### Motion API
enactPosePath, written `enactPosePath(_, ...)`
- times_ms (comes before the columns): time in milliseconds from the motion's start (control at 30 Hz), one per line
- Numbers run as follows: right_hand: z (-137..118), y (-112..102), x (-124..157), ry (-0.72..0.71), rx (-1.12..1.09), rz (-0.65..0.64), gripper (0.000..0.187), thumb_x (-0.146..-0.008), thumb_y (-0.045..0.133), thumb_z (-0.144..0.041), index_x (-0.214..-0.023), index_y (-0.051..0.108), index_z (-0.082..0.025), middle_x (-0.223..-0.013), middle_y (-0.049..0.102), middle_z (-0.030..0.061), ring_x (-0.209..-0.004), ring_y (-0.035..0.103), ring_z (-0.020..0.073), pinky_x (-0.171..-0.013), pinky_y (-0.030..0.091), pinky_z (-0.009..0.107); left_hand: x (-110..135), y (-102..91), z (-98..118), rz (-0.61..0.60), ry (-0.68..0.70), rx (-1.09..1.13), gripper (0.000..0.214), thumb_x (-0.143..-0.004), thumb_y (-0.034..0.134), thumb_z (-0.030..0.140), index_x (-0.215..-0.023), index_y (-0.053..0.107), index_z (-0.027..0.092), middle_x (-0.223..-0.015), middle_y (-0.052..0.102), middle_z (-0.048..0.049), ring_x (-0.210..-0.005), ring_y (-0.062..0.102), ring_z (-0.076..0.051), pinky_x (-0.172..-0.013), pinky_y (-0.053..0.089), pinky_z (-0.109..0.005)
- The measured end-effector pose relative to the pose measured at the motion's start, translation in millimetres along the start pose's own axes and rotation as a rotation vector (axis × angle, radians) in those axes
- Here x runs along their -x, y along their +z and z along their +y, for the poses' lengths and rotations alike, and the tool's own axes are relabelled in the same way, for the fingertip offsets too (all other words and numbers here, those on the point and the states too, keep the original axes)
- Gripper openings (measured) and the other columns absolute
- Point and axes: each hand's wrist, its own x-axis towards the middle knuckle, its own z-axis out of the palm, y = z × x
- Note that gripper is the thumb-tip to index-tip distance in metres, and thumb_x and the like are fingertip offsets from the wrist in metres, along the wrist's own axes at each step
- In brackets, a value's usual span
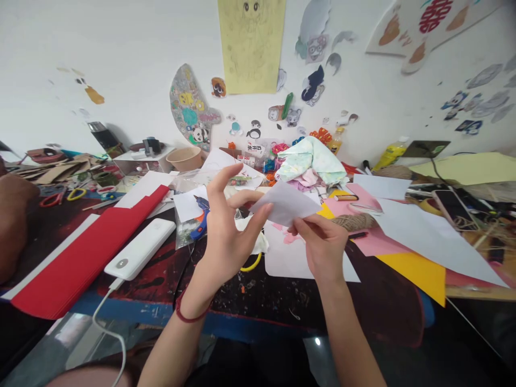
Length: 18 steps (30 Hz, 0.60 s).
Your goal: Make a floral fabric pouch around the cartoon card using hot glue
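Both hands are raised over the table with a small piece of white paper [287,203] between them. My left hand [229,236] has its thumb on the paper's left edge, with another finger reaching behind it and the index finger lifted away. My right hand [325,242] pinches the paper's lower right edge between thumb and fingers. Beneath them, a larger white sheet [282,263] with pink scraps [288,235] lies on the table. A blue and orange glue gun [200,223] rests just left of my left hand, and a yellow scissor handle [253,263] shows below.
Red folded paper [88,258] and a white power bank [141,250] with a cable lie left. White, pink and yellow sheets [419,269], a twine roll [352,221] and a phone [453,208] are right. Another person's arm [14,226] is at far left.
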Motion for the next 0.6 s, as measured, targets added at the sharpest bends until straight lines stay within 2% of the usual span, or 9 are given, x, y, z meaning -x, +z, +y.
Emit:
enactPosePath(67,-2.9,3.9,-1.2,0.009,-0.057,-0.013,0.006,-0.079,0.080,-0.024,-0.075,0.076,-0.022,-0.062,0.069,-0.0001,-0.058,0.064,0.0147,-0.054,0.051,0.027,-5.1,3.2,1.7,0.040,0.001,-0.003,0.058,-0.089,0.069,0.019,-0.139,0.040,0.026,-0.135,0.056,-0.0107,-0.092,0.071,-0.016,-0.083,0.059,-0.034)
enactPosePath(167,-8.1,5.8,-2.5,0.051,-0.084,-0.074,0.005,-0.079,0.080,-0.026,-0.079,0.077,-0.022,-0.065,0.071,0.0004,-0.058,0.065,0.0151,-0.056,0.053,0.029,-9.9,4.8,1.8,0.096,0.015,-0.065,0.045,-0.088,0.072,0.021,-0.128,0.051,0.026,-0.143,0.047,-0.0111,-0.118,0.063,-0.024,-0.091,0.058,-0.039)
enactPosePath(267,-11.8,3.5,-7.3,0.093,-0.057,-0.099,0.013,-0.077,0.081,-0.032,-0.083,0.078,-0.020,-0.069,0.073,0.0016,-0.058,0.067,0.0161,-0.055,0.054,0.030,-13.4,4.2,1.6,0.073,0.032,-0.105,0.032,-0.089,0.070,0.021,-0.118,0.056,0.024,-0.141,0.049,-0.0103,-0.124,0.058,-0.025,-0.099,0.055,-0.042)
enactPosePath(333,-15.2,1.0,-14.0,0.076,-0.007,-0.085,0.015,-0.076,0.082,-0.034,-0.080,0.078,-0.020,-0.066,0.072,0.0012,-0.055,0.065,0.0157,-0.052,0.053,0.029,-17.1,4.3,2.2,0.060,0.035,-0.116,0.023,-0.090,0.068,0.021,-0.111,0.059,0.023,-0.143,0.047,-0.0107,-0.125,0.058,-0.024,-0.099,0.055,-0.040)
enactPosePath(400,-22.0,-1.3,-23.9,0.039,0.061,-0.074,0.015,-0.077,0.082,-0.034,-0.076,0.078,-0.020,-0.061,0.070,0.0007,-0.053,0.064,0.0154,-0.049,0.051,0.028,-23.7,5.7,3.6,0.046,0.010,-0.072,0.026,-0.091,0.065,0.020,-0.115,0.057,0.022,-0.144,0.046,-0.0119,-0.119,0.062,-0.022,-0.094,0.057,-0.037)
enactPosePath(467,-33.3,-3.4,-37.3,-0.019,0.131,-0.072,0.016,-0.077,0.082,-0.034,-0.071,0.077,-0.020,-0.058,0.069,0.0005,-0.052,0.063,0.0151,-0.049,0.051,0.027,-34.7,8.0,5.4,0.015,-0.041,0.027,0.044,-0.094,0.061,0.019,-0.134,0.044,0.024,-0.139,0.052,-0.0126,-0.101,0.070,-0.018,-0.087,0.059,-0.035)
enactPosePath(533,-48.1,-5.4,-54.4,-0.085,0.203,-0.083,0.019,-0.077,0.081,-0.032,-0.064,0.074,-0.020,-0.056,0.069,0.0001,-0.051,0.062,0.0144,-0.049,0.050,0.026,-50.3,10.9,6.9,-0.022,-0.081,0.091,0.058,-0.095,0.057,0.018,-0.145,0.028,0.024,-0.126,0.063,-0.0106,-0.085,0.072,-0.015,-0.084,0.059,-0.035)
enactPosePath(600,-63.3,-7.2,-74.8,-0.125,0.257,-0.137,0.022,-0.078,0.080,-0.031,-0.061,0.072,-0.019,-0.056,0.069,0.0003,-0.052,0.062,0.0142,-0.051,0.051,0.026,-69.7,14.2,7.3,-0.025,-0.090,0.077,0.061,-0.097,0.055,0.017,-0.148,0.023,0.024,-0.112,0.070,-0.0078,-0.079,0.072,-0.014,-0.083,0.058,-0.035)
